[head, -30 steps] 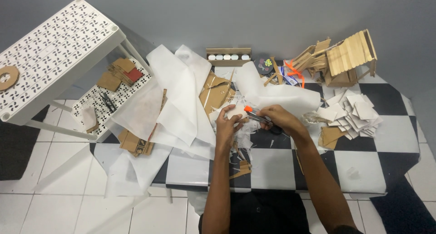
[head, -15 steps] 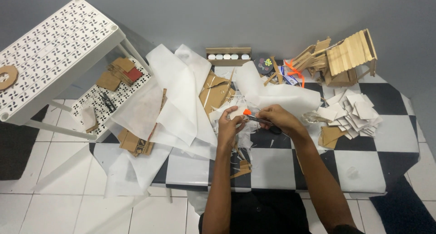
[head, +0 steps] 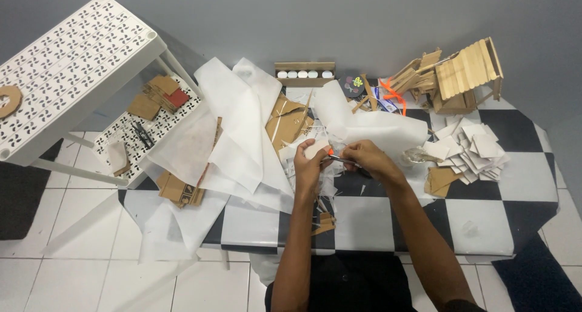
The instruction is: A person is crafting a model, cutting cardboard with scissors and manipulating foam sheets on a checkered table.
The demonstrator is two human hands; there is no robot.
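The checkered table (head: 388,224) fills the middle of the view, black and white squares under a litter of craft scraps. At ten o'clock stands a white perforated rack (head: 66,69), with brown cardboard pieces on its lower shelf. Large white paper sheets (head: 236,130) spill from the table centre toward eight o'clock. At two o'clock sits a small wooden-stick house (head: 467,73), and at three o'clock a heap of white paper squares (head: 470,151). At twelve o'clock a shallow wooden tray (head: 304,73) holds a row of white round things.

Since a second ago the hands have barely travelled; they stay together just above the table centre. The orange-handled tool that showed between them half a second ago is now mostly hidden, only a speck of orange visible by the left thumb. That reads as the cut carrying on in the same spot rather than finishing.

The left hand (head: 310,166) is curled narrowly around a small white paper piece (head: 315,148), holding it up at its eleven o'clock edge. The right hand (head: 368,159) is closed on the scissors (head: 341,161), whose thin metal blades point toward nine o'clock and meet the paper piece just beside the left fingers. The paper piece thus lies between the two hands, touching the left and met by the blades. Small white offcuts lie on the table at six o'clock from the hands.
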